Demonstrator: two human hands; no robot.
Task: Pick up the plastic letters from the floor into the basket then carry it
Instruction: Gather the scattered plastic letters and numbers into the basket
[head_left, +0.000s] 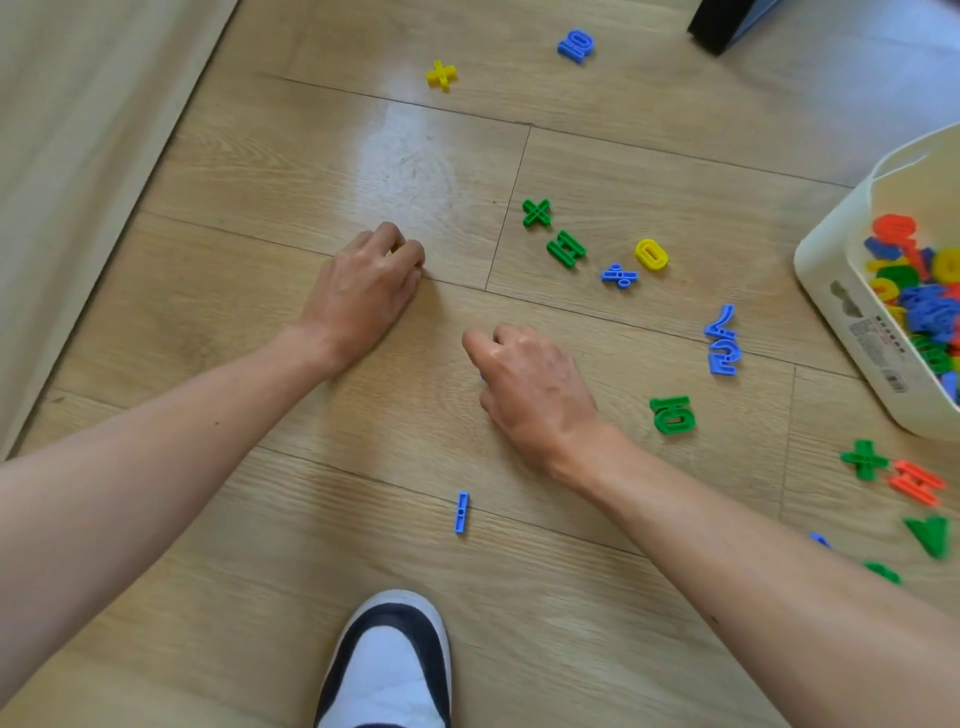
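Note:
Several coloured plastic letters lie scattered on the wooden floor. A green cross, a green H, a yellow O and a blue piece form a group beyond my hands. A blue bar lies near my foot. The white basket stands at the right edge, holding many letters. My left hand rests on the floor with its fingers curled shut, and nothing shows in it. My right hand is curled over a blue letter, of which only a sliver shows.
A green piece and two blue pieces lie between my right hand and the basket. More letters sit in front of the basket. A yellow cross and a blue piece lie farther off. My shoe is at the bottom.

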